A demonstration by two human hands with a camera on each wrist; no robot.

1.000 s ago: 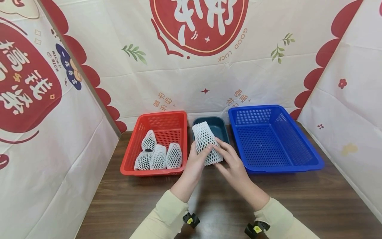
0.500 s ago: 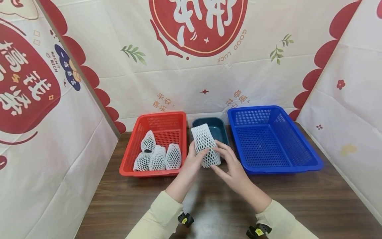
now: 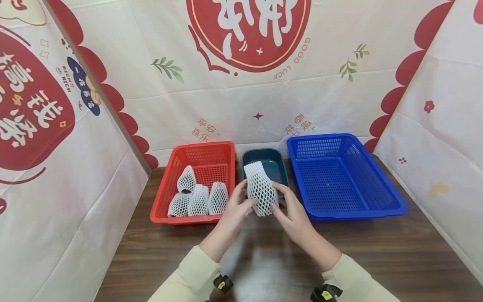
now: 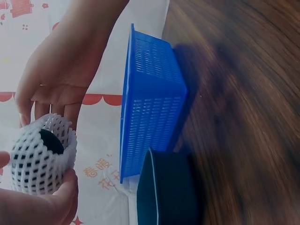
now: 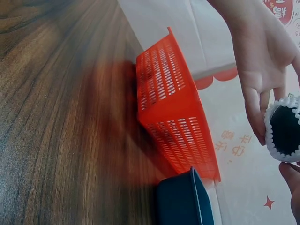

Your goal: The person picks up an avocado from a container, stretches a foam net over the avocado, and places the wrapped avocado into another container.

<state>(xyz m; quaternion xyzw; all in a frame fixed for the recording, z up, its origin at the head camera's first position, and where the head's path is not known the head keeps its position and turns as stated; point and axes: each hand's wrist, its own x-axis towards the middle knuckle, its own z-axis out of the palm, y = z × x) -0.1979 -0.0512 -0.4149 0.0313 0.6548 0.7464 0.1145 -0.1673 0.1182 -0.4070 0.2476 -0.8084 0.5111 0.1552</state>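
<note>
A white foam net sleeve (image 3: 261,188) is held between both hands above the front of the dark teal bin. It stands tilted, narrow at the top and bulging lower down. My left hand (image 3: 233,210) grips its left side, thumb in front. On its right side, my right hand (image 3: 295,213) pinches it with thumb and fingers. A dark, smooth, rounded thing (image 4: 51,141) shows inside the sleeve in the left wrist view. In the right wrist view the sleeve's end frames a black area (image 5: 284,132); what kind of thing this is I cannot tell.
A red basket (image 3: 161,201) at left holds several white foam-netted items (image 3: 198,200). The teal bin (image 3: 264,150) stands in the middle against the cloth backdrop. At right is a blue basket (image 3: 358,214). Brown wooden table (image 3: 271,268) shows in front of them.
Both hands have moved slightly nearer the front with the sleeve. My left hand has shifted left and down along it. The sleeve now bulges more in its lower part.
</note>
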